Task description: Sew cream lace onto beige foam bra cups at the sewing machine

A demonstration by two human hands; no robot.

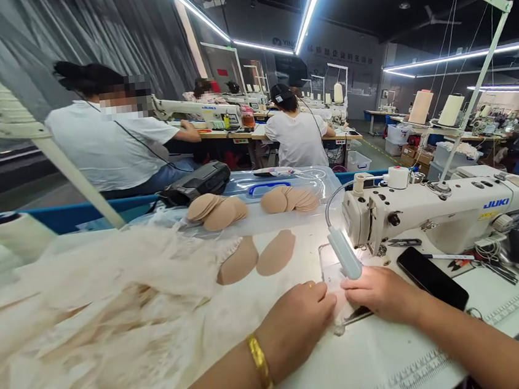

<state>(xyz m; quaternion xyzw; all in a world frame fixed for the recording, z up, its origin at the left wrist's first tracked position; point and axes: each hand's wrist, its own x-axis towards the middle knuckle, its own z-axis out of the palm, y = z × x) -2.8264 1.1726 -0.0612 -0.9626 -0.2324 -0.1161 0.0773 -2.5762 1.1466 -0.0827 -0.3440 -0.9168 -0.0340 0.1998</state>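
Note:
My left hand (295, 314) is closed, thumb and fingertips pinched at the edge of a thin pale pink fabric piece (340, 303). From the other side my right hand (384, 294) pinches the same piece, its fingertips close to the left ones. Both hands are just in front of the needle area of a white sewing machine (447, 212). A grey gooseneck lamp (345, 253) hangs over the right fingers and hides part of them. Two flat beige oval pads, a left one (239, 262) and a right one (276, 253), lie on the table beyond my left hand.
Cream sheer fabric (93, 336) is heaped across the left. More beige pads (218, 210) sit on a clear plastic box (292, 178) behind. A black phone (433, 278), small snips (404, 242) and a pen lie at right. Two people in white shirts sit ahead.

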